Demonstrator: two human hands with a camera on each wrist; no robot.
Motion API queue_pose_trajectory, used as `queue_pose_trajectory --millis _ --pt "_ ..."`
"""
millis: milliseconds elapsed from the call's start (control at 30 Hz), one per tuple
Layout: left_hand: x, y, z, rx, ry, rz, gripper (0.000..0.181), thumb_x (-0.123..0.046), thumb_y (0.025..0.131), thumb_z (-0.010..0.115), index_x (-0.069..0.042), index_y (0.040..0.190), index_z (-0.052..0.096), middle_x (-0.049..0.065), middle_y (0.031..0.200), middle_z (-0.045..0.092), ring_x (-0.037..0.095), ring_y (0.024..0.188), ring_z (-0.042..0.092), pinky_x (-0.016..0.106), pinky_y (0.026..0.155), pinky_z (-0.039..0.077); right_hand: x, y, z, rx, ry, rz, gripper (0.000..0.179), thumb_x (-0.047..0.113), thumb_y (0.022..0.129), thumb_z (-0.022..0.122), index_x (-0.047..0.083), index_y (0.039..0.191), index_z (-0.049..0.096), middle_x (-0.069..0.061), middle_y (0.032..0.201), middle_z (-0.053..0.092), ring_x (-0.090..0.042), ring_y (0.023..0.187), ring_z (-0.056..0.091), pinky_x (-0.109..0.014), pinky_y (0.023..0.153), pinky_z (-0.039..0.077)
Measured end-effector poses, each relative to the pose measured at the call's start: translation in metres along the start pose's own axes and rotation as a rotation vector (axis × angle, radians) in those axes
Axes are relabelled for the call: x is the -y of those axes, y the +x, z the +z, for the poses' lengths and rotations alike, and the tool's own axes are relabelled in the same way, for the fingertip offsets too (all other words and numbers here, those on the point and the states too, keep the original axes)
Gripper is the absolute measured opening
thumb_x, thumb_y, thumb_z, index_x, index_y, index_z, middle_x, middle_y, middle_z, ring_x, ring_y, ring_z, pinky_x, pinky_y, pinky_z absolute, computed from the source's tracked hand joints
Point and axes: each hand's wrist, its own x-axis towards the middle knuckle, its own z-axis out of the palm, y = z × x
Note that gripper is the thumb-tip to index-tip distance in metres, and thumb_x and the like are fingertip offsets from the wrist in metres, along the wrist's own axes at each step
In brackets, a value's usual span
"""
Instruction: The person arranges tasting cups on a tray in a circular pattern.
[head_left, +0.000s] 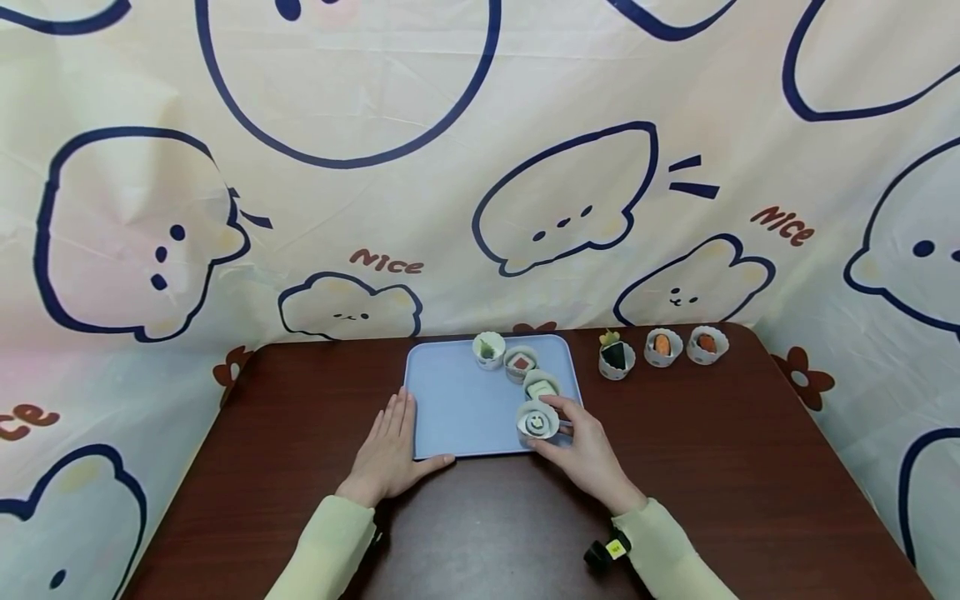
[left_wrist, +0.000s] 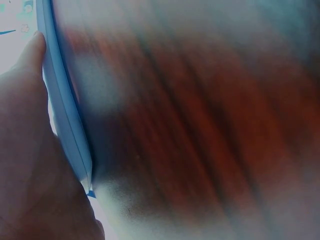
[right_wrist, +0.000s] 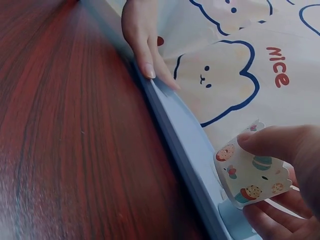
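Observation:
My left hand [head_left: 388, 450] lies at the near left corner of a light blue tray [head_left: 461, 404], fingers straight along its left side and thumb along the front edge. At the tray's near right corner my right hand [head_left: 587, 454] grips a patterned paper cup [head_left: 537, 420] between thumb and fingers. A pale spiral shape shows inside it from above. In the right wrist view the held cup [right_wrist: 252, 167] has cupcake pictures on its side and its base is close over the tray. Behind it on the tray stand a cup with pale contents [head_left: 542, 385], a cup with a reddish square [head_left: 521, 363] and a cup with something green [head_left: 489, 350].
On the dark wooden table [head_left: 720, 467], right of the tray, stand a cup with a black triangular piece [head_left: 616, 358], a cup with an orange piece [head_left: 663, 347] and a cup with a red-brown piece [head_left: 707, 344]. A cartoon-printed cloth [head_left: 435, 208] hangs behind and at both sides.

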Motion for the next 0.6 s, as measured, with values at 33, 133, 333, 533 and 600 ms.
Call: queue_pose_trajectory --millis 33,133,333,533,600 --pt "0.000 0.000 0.000 -0.003 -0.001 0.002 0.128 -0.090 0.081 0.045 0.005 0.160 0.012 0.021 0.168 0.005 0.035 0.153 0.008 0.051 0.121 0.014 0.000 0.000 0.001 0.002 0.001 -0.002 0.064 0.006 0.079 0.089 0.003 0.136 0.060 -0.005 0.124 0.063 -0.025 0.114 0.062 -0.039 0.090 0.055" --pt "0.001 0.001 0.001 -0.005 -0.003 0.005 0.127 -0.090 0.081 0.045 0.005 0.160 0.013 0.021 0.168 0.005 0.035 0.153 0.008 0.051 0.121 0.014 0.000 0.002 0.005 0.008 0.006 0.001 0.064 0.006 0.079 0.089 0.003 0.136 0.059 -0.004 0.124 0.062 -0.024 0.114 0.061 -0.037 0.090 0.055" --pt "-0.001 0.000 0.000 -0.001 -0.003 -0.003 0.127 -0.088 0.082 0.048 0.005 0.160 0.012 0.020 0.168 0.004 0.034 0.154 0.006 0.050 0.121 0.013 -0.002 0.005 0.010 0.013 -0.005 -0.009 0.065 0.007 0.079 0.089 0.004 0.136 0.059 -0.005 0.125 0.061 -0.022 0.114 0.060 -0.036 0.090 0.055" --pt "0.000 0.000 0.001 -0.012 0.006 0.001 0.126 -0.087 0.082 0.050 0.005 0.160 0.013 0.021 0.167 0.005 0.035 0.153 0.007 0.050 0.121 0.014 -0.003 0.007 0.014 0.003 -0.013 -0.010 0.064 0.007 0.080 0.089 0.004 0.136 0.059 -0.005 0.126 0.061 -0.021 0.113 0.060 -0.038 0.090 0.055" --pt "0.000 0.001 0.001 -0.018 -0.003 0.005 0.126 -0.086 0.082 0.052 0.006 0.160 0.014 0.022 0.167 0.006 0.036 0.153 0.008 0.051 0.121 0.014 -0.002 0.007 0.016 -0.003 -0.014 -0.020 0.063 0.006 0.079 0.089 0.003 0.136 0.060 -0.005 0.125 0.061 -0.020 0.112 0.060 -0.038 0.090 0.055"
